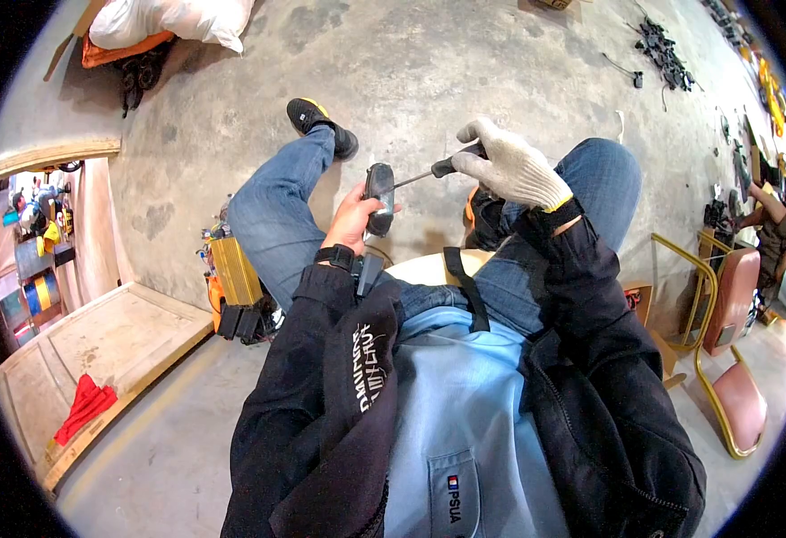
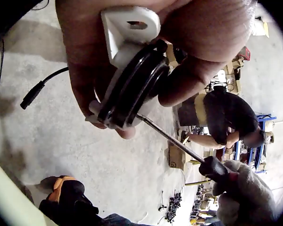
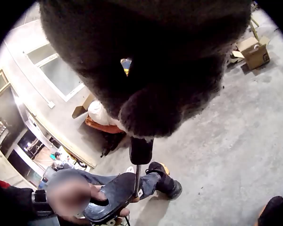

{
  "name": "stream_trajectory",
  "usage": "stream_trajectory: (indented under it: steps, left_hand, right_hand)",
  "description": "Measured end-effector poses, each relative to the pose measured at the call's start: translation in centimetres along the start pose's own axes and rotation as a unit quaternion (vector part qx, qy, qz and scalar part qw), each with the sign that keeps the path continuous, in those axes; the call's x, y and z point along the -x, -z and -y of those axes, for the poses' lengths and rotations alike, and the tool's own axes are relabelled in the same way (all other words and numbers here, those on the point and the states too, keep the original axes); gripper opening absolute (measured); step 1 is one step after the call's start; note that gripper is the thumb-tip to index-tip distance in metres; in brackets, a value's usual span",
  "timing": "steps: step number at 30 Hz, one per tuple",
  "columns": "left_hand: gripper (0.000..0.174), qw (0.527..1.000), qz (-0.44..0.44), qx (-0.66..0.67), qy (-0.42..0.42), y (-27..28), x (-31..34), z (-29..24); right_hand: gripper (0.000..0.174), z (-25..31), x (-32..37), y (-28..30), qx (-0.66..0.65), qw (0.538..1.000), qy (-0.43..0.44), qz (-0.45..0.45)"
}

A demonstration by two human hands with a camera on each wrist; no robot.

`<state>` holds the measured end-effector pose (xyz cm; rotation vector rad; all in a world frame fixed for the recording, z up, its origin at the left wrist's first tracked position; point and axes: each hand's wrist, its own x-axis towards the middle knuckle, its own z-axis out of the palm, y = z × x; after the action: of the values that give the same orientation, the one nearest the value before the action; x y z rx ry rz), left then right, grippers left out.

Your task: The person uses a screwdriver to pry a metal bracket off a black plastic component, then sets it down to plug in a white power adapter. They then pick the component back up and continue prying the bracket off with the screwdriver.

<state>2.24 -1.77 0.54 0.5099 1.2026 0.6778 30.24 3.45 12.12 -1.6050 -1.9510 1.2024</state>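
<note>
My bare left hand grips a dark oval part; in the left wrist view the part has a white bracket with a slot. A short black cable with a connector hangs beside that hand. My right hand, in a whitish knit glove, holds a screwdriver by its dark handle. The screwdriver's metal shaft reaches the part's edge; whether the tip sits in a screw is hidden. In the right wrist view the glove is dark and the shaft meets the part.
A wooden panel with a red cloth lies at the left, near a yellow slatted object. A chair stands right. Black cables lie on the floor at the upper right. Another person is in the background.
</note>
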Motion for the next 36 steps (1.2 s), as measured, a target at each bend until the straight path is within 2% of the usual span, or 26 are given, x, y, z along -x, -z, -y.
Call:
stream_trajectory:
  steps: [2, 3, 5, 6, 8, 9, 12, 14, 17, 21, 24, 27, 29, 36]
  left_hand:
    - [0.051, 1.000, -0.004, -0.006, -0.002, 0.0, -0.1, 0.0]
    - [0.051, 1.000, -0.004, -0.005, -0.002, 0.1, -0.2, 0.1]
    - [0.051, 1.000, -0.009, 0.014, 0.003, 0.3, -0.4, 0.4]
    - [0.051, 1.000, -0.009, 0.015, 0.003, 0.2, -0.3, 0.3]
    - [0.050, 1.000, -0.007, 0.007, 0.001, 0.0, -0.1, 0.0]
    - [0.050, 1.000, -0.008, 0.007, 0.001, -0.1, -0.1, -0.1]
    - [0.051, 1.000, -0.006, 0.001, 0.002, -0.1, 0.0, -0.2]
    - [0.052, 1.000, 0.000, 0.006, 0.006, 0.0, -0.1, -0.1]
    - [0.052, 1.000, -0.004, 0.005, 0.001, -0.4, 0.2, -0.5]
    - [0.052, 1.000, -0.003, 0.008, -0.010, 0.2, -0.1, -0.2]
    - [0.050, 1.000, -0.010, 0.007, -0.010, 0.7, -0.3, -0.1]
    - [0.047, 0.999, -0.022, 0.023, 0.006, 1.0, -0.5, 0.1]
    - [0.038, 0.995, -0.057, 0.083, -0.003, 0.9, -0.5, 0.1]
    - [0.033, 0.988, -0.084, 0.127, 0.016, 0.8, -1.3, 0.5]
  right_hand:
    - [0.043, 0.6, -0.1, 0.3, -0.005, 0.997, -0.065, 0.044]
    - [0.043, 0.4, -0.1, 0.2, -0.005, 0.997, -0.065, 0.044]
    - [0.038, -0.5, 0.0, -0.3, 0.019, 1.000, 0.003, 0.003]
    - [0.038, -1.0, 0.0, -0.5, 0.019, 1.000, 0.002, 0.004]
    - [0.038, -1.7, -0.3, -0.7, 0.032, 0.995, 0.087, -0.027]
    - [0.038, -1.6, -0.3, -0.7, 0.032, 0.995, 0.087, -0.027]
    - [0.036, -0.8, -0.3, -0.4, -0.013, 0.998, 0.055, -0.025]
    - [0.033, 0.0, -0.3, 0.0, -0.031, 0.999, -0.026, 0.004]
    - [0.033, 0.5, -0.3, 0.3, -0.050, 0.996, -0.066, 0.020]
    - [0.035, 0.9, -0.3, 0.3, -0.041, 0.997, -0.062, 0.019]
    - [0.036, 0.3, -0.7, 0.0, -0.046, 0.996, -0.051, 0.053]
    - [0.035, -0.3, -1.2, -0.3, -0.035, 0.999, -0.027, 0.020]
    - [0.035, -0.7, -1.7, -0.6, -0.046, 0.995, -0.088, -0.025]
    - [0.041, -1.3, -5.2, -2.3, -0.049, 0.992, -0.115, -0.001]
